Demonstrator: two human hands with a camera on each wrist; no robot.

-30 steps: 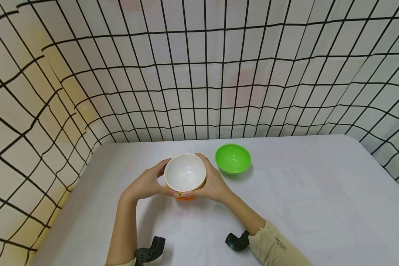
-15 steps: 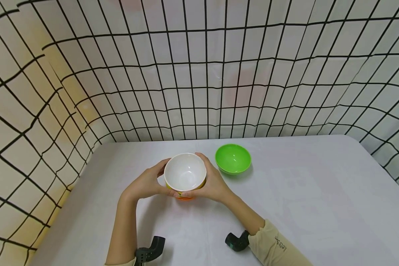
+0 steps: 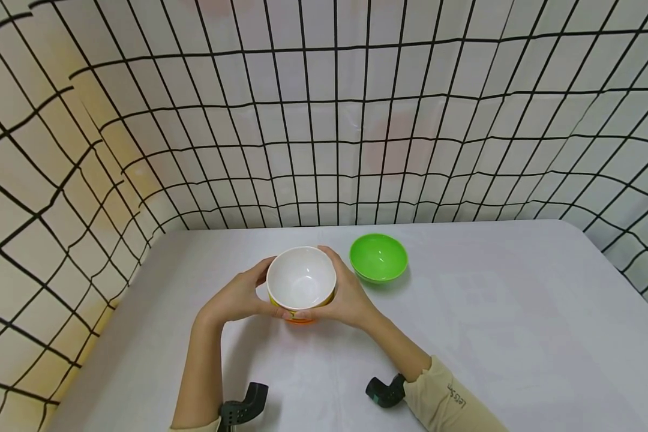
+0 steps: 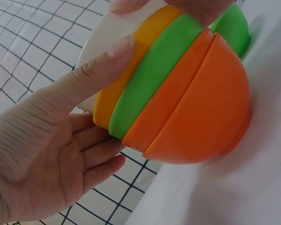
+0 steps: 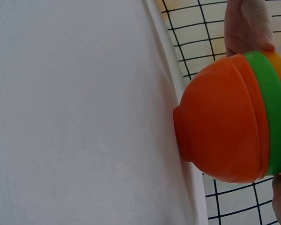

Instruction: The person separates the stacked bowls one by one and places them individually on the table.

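Note:
A stack of nested bowls stands left of centre on the table, held between both hands. On top is a white bowl (image 3: 301,279). Under it show a yellow bowl (image 4: 103,112), a green bowl (image 4: 154,77) and two orange bowls (image 4: 208,103), the lowest with its foot at the cloth. My left hand (image 3: 243,298) grips the stack's left side, its thumb across the yellow band near the white bowl's wall. From the right, my right hand (image 3: 350,298) curls round the upper bowls. In the head view both thumbs meet at the near side; the fingertips are partly hidden behind the bowls.
A separate green bowl (image 3: 378,258) sits upright just right of the stack, close to my right hand. White cloth covers the table (image 3: 491,318). A black-lined grid wall (image 3: 324,120) rises behind and along the sides. Black camera mounts (image 3: 245,406) jut from both wrists.
The white bowl's rim has risen very slightly between my hands. Both hands keep their grip, and the separate green bowl stays put.

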